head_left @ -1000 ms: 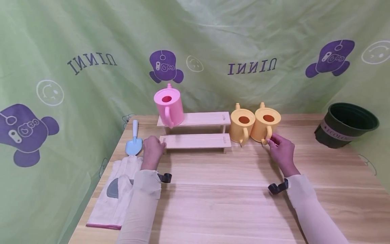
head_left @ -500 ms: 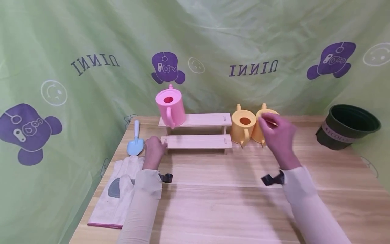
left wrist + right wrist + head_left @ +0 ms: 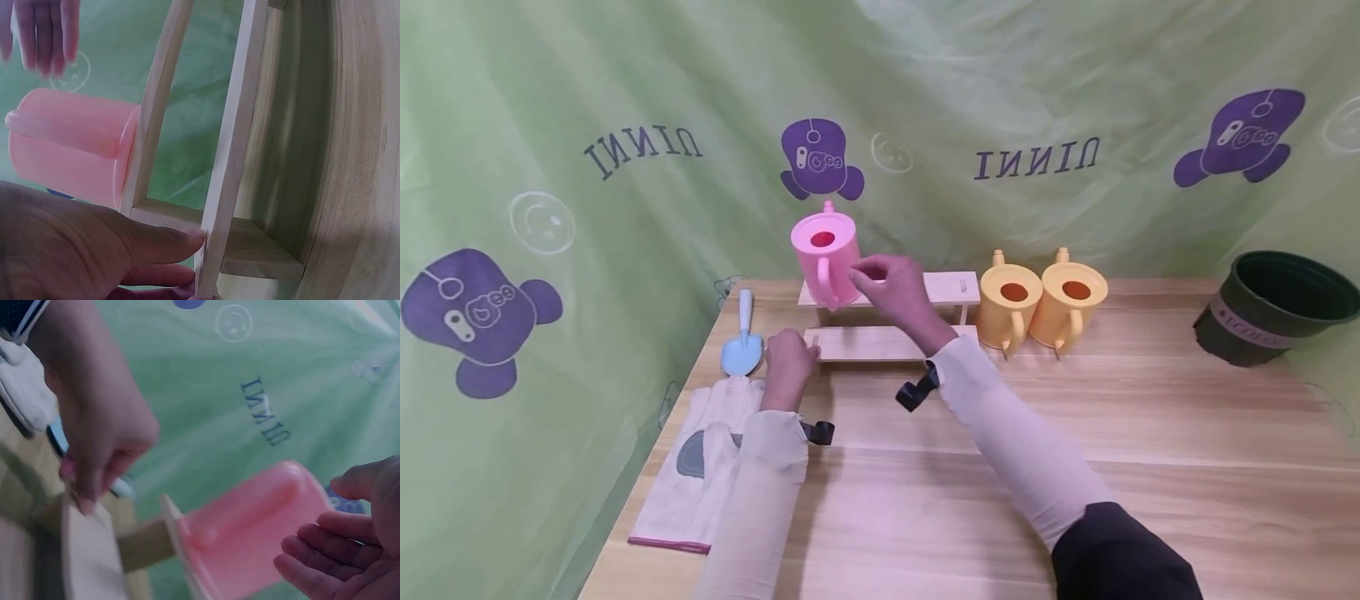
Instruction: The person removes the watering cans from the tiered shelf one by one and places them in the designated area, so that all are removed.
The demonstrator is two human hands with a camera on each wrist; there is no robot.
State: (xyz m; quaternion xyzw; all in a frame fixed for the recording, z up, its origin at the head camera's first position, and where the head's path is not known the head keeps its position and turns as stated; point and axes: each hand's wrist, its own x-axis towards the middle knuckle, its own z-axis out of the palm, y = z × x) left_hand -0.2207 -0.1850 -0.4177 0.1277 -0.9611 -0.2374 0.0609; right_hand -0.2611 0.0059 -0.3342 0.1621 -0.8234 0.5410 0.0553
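My left hand point(image 3: 790, 362) pinches the left end of the lower step of a small two-tier wooden shelf point(image 3: 880, 343); the left wrist view has the thumb point(image 3: 169, 244) along that board's edge. On the upper step, at its left end, stands a pink watering can point(image 3: 823, 258), handle toward me. My right hand point(image 3: 898, 292) hovers just right of this can, over the shelf. In the right wrist view its fingers point(image 3: 325, 550) are spread loosely beside the can, holding nothing. Two yellow watering cans point(image 3: 1009, 304) stand together right of the shelf.
A blue toy trowel point(image 3: 742, 354) and a white glove point(image 3: 700, 483) with a grey patch lie on the left of the wooden table point(image 3: 970, 500). At the far right is a dark green plant pot point(image 3: 1255, 321). A green printed curtain point(image 3: 940, 108) hangs right behind.
My right hand has let go of the right yellow watering can's handle, lifted and swung left to the pink watering can. My left hand keeps its hold on the shelf.
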